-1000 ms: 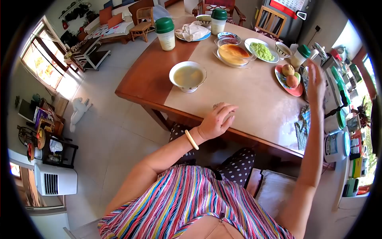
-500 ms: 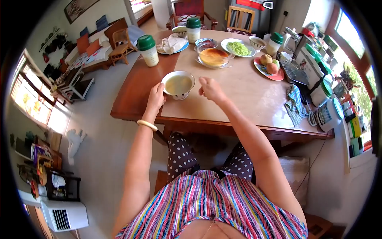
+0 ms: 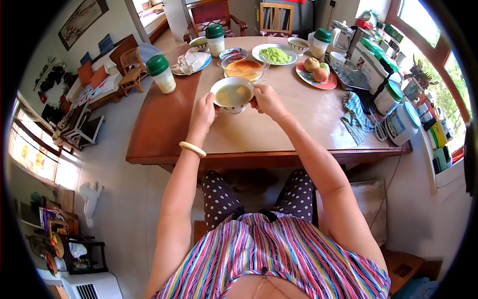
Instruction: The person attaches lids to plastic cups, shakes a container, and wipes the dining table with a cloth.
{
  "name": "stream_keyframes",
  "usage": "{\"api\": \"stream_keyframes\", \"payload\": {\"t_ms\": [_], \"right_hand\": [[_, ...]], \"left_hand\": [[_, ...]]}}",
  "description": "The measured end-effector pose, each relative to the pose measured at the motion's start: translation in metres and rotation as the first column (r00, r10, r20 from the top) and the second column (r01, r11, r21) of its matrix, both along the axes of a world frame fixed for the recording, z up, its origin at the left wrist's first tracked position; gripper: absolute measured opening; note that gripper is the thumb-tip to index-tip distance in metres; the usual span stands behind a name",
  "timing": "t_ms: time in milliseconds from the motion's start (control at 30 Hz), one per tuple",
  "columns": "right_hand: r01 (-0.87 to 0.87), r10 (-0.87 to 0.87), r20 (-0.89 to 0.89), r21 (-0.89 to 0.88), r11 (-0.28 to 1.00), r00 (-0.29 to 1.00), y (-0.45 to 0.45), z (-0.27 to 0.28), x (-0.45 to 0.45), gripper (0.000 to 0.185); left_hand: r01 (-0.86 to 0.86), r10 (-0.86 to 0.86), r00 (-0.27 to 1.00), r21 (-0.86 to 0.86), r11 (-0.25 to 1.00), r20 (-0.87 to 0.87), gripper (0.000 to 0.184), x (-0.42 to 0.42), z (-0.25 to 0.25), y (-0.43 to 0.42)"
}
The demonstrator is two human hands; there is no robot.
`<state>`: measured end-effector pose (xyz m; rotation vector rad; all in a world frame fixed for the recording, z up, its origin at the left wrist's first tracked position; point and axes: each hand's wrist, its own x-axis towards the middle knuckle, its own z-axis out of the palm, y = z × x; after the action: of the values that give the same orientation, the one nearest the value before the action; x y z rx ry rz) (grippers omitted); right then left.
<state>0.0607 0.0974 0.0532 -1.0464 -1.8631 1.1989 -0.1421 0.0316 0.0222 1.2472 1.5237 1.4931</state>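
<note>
A white bowl (image 3: 234,106) with a dark pattern on its outside holds a pale, cloudy soup with a lighter chunk in it. My left hand (image 3: 203,113), with a cream bangle (image 3: 192,148) on the wrist, is closed on the bowl's left side. On the right side of the rim, my right hand (image 3: 269,101) grips too. Just beyond the bowl stands a glass dish (image 3: 245,70) with a round orange-yellow food in it. Whether the bowl's base touches the table is hard to tell.
On the wooden table (image 3: 169,124) are green-lidded containers (image 3: 162,74), a plate of chopped green vegetable (image 3: 274,55), a red plate (image 3: 326,84) with round fruit or buns, and a cloth-covered blue plate (image 3: 191,62). A checked cloth (image 3: 356,118) and jars line the right side.
My right hand, apart from the bowl before, has taken hold of its right side. The view has shifted, and the bowl now sits closer to the glass dish.
</note>
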Motion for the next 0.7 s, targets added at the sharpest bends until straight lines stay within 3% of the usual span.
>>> {"api": "stream_keyframes", "payload": {"t_ms": [167, 300, 467, 500, 633, 700], "right_hand": [[0.069, -0.069, -0.007, 0.008, 0.998, 0.998, 0.021, 0.002, 0.038, 0.031], [0.097, -0.097, -0.007, -0.028, 0.995, 0.995, 0.034, -0.017, 0.054, 0.029], [0.116, -0.117, -0.005, -0.081, 0.990, 0.993, 0.037, -0.027, 0.064, 0.035], [0.127, -0.127, 0.007, -0.095, 0.987, 0.992, 0.035, -0.025, 0.068, 0.039], [0.204, -0.212, -0.079, -0.099, 0.974, 0.974, 0.020, -0.021, 0.094, 0.044], [0.264, -0.270, -0.082, -0.083, 0.961, 0.959, 0.013, -0.032, 0.115, 0.043]], "left_hand": [[0.044, -0.045, 0.998, 0.030, 0.999, 0.035, 0.039, 0.033, -0.014, 0.043], [0.049, -0.044, 0.996, 0.058, 0.997, -0.081, 0.042, 0.046, -0.035, 0.062], [0.142, -0.137, 0.990, -0.138, 0.980, 0.040, 0.054, 0.037, -0.041, 0.070], [0.009, -0.011, 0.999, -0.058, 0.998, -0.030, 0.055, 0.041, -0.019, 0.062], [0.025, 0.008, 0.982, -0.168, 0.985, 0.189, 0.052, 0.005, -0.004, 0.120], [0.052, -0.005, 0.963, -0.168, 0.984, 0.270, 0.039, 0.003, -0.003, 0.143]]}}
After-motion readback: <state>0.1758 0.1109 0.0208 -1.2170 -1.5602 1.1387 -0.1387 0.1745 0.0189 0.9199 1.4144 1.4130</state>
